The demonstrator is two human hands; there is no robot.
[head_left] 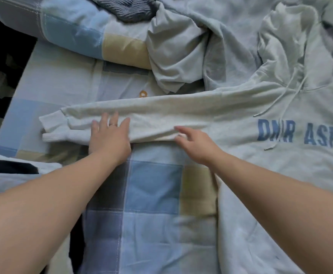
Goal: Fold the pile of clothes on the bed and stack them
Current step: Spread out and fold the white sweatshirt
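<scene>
The left hand (110, 137) lies flat, palm down, fingers spread. To its right, the right hand (196, 144) has loosely bent fingers.

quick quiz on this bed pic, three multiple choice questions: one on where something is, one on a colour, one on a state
1. Where does the left hand rest?
A. on the hood
B. on the sleeve of the hoodie, near its cuff
C. on the drawstrings

2. What colour is the lettering on the chest?
A. red
B. black
C. blue

3. How does the sleeve lie?
A. stretched out sideways over the checked sheet
B. folded across the chest
C. rolled into a ball

Answers:
1. B, its flat fingers lie on the sleeve, close to the ribbed cuff.
2. C, the letters are blue on pale fabric.
3. A, it runs straight out from the body, not folded.
</scene>
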